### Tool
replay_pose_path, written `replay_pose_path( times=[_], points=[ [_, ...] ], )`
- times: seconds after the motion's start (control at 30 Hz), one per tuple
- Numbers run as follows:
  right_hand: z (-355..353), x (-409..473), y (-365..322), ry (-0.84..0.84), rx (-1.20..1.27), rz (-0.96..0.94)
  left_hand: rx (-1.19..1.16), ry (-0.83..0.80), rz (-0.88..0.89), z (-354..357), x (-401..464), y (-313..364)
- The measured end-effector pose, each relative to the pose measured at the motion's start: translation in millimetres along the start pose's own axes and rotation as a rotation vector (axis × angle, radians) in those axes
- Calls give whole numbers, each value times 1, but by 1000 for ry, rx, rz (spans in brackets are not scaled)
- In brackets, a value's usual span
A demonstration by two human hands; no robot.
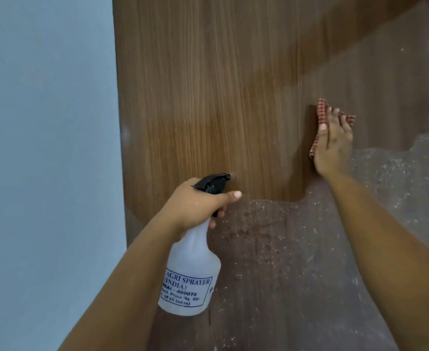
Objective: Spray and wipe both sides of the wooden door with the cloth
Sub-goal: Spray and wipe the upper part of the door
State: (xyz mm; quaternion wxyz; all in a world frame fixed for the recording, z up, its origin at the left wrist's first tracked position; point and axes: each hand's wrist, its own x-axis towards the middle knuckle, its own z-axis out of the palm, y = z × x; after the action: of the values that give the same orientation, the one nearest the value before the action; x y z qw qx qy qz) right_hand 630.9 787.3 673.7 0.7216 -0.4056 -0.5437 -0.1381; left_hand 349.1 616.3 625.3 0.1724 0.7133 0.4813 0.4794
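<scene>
Door (208,97), checked cloth (321,110), translucent white spray bottle (190,269)

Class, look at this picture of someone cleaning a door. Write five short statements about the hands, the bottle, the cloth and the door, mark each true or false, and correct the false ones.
1. The left hand grips the spray bottle by its neck. True.
2. The spray bottle's trigger head is white. False: the head is black; the body is translucent white.
3. The right hand presses a checked cloth flat against the wooden door. True.
4. The cloth lies on the floor. False: it is under the right hand, on the door.
5. The lower part of the door looks dusty and speckled, the upper part cleaner. True.
</scene>
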Motion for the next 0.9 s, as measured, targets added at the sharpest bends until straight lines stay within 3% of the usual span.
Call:
replay_pose_path(
  times=[0.13, 0.33, 0.5, 0.57, 0.63, 0.73, 0.9],
  points=[
    [1, -7, 16, 18, 42, -84, -38, -6, -77, 30, 10, 16],
    [12, -62, -4, 18, -80, -161, -138, 148, -55, 56, 15, 36],
    [43, -147, -74, -269, -14, -762, -345, 334, 59, 53, -3, 51],
    [47, -170, -78, -393, -53, -1040, -329, 343, 75, 50, -10, 58],
    [48, -177, -75, -477, -145, -1183, -245, 291, 50, 46, -12, 61],
    [30, -144, -62, -423, -226, -1057, -185, 276, -36, 62, -2, 69],
    [-12, -37, 40, -186, -176, -463, 57, 221, -37, 112, 19, 77]
  ],
)
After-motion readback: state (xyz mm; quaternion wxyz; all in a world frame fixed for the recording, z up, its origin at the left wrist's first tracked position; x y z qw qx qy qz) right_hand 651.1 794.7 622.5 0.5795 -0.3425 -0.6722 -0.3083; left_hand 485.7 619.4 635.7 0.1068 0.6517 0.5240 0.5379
